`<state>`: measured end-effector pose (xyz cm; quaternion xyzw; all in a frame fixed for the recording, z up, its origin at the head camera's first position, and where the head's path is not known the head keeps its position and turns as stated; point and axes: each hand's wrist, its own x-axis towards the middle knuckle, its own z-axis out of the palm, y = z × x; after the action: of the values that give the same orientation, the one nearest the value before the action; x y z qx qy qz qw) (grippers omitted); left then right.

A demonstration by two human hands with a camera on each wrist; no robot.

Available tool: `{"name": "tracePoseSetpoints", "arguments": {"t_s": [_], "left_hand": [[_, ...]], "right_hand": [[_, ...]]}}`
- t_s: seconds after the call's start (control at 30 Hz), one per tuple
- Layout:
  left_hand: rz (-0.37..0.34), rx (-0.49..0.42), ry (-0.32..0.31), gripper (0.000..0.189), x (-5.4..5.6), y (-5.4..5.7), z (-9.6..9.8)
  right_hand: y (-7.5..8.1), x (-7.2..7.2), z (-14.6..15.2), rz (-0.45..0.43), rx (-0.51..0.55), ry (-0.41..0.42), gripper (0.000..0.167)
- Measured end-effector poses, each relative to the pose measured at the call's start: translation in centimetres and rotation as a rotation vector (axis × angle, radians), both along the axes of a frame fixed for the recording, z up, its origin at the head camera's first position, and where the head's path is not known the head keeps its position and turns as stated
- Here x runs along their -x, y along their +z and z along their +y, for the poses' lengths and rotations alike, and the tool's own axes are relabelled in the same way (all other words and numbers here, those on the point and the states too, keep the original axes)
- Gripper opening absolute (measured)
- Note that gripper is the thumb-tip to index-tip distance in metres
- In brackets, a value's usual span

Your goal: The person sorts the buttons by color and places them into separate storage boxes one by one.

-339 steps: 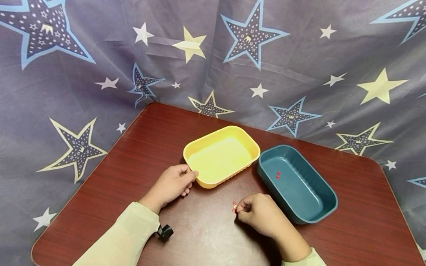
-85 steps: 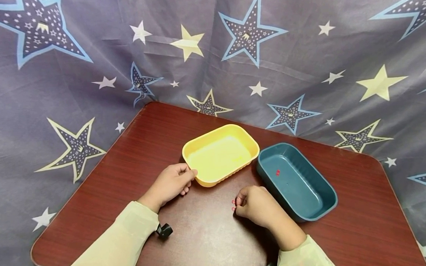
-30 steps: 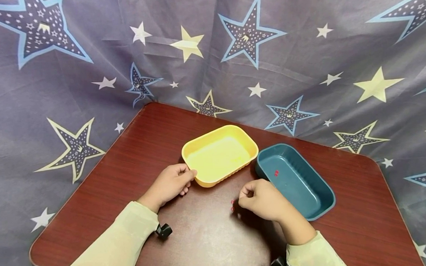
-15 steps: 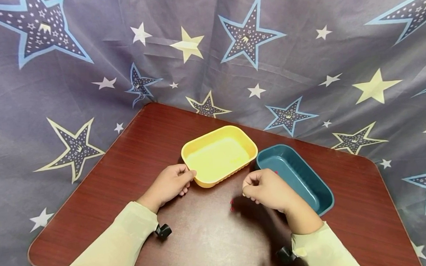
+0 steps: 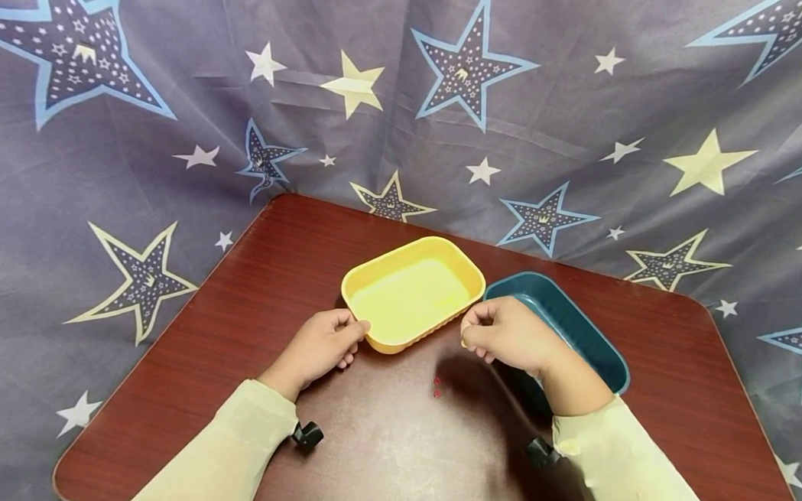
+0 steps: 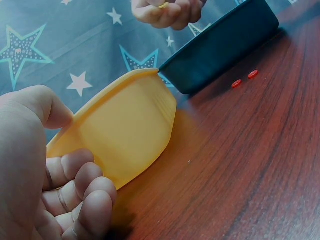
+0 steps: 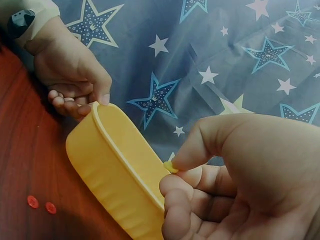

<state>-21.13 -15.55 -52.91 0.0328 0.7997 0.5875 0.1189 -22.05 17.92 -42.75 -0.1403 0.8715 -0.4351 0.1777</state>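
Observation:
In the head view my left hand (image 5: 320, 343) holds the near-left rim of a yellow plastic bin (image 5: 402, 264), thumb over the edge. My right hand (image 5: 513, 335) is raised just off that bin's right end, in front of the teal bin (image 5: 582, 339). Between its thumb and index finger it pinches a small yellow button (image 7: 170, 166), seen clearly in the right wrist view. Two red buttons (image 5: 437, 394) lie on the table below the hand; the left wrist view shows these red buttons (image 6: 252, 74) beside the teal bin. Most of the teal bin's inside is hidden by my right hand and forearm.
The dark red wooden table (image 5: 252, 290) has rounded corners, and a star-patterned curtain (image 5: 377, 91) hangs close behind it. Black wrist cameras sit at both cuffs, such as the left camera (image 5: 308, 435). The two bins stand almost touching.
My right hand has lifted the yellow button from between the two red ones and moved up toward the yellow bin's right end, covering the red pieces in the teal bin. The left hand stays put.

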Motion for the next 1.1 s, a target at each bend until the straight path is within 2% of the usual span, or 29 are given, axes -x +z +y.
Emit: {"name": "tracePoseSetpoints", "arguments": {"t_s": [0.3, 0.67, 1.1], "left_hand": [[-0.006, -0.008, -0.001, 0.041, 0.0, -0.1, 0.0], [-0.004, 0.004, -0.004, 0.042, 0.0, 0.1, 0.0], [0.002, -0.005, -0.003, 0.042, 0.0, 0.0, -0.1]], "right_hand": [[1.0, 1.4, 0.3, -0.071, -0.025, -0.02, 0.019], [2.4, 3.1, 0.3, -0.1, -0.005, -0.039, 0.015], [2.7, 5.4, -0.3, -0.124, -0.009, -0.069, 0.017]]}}
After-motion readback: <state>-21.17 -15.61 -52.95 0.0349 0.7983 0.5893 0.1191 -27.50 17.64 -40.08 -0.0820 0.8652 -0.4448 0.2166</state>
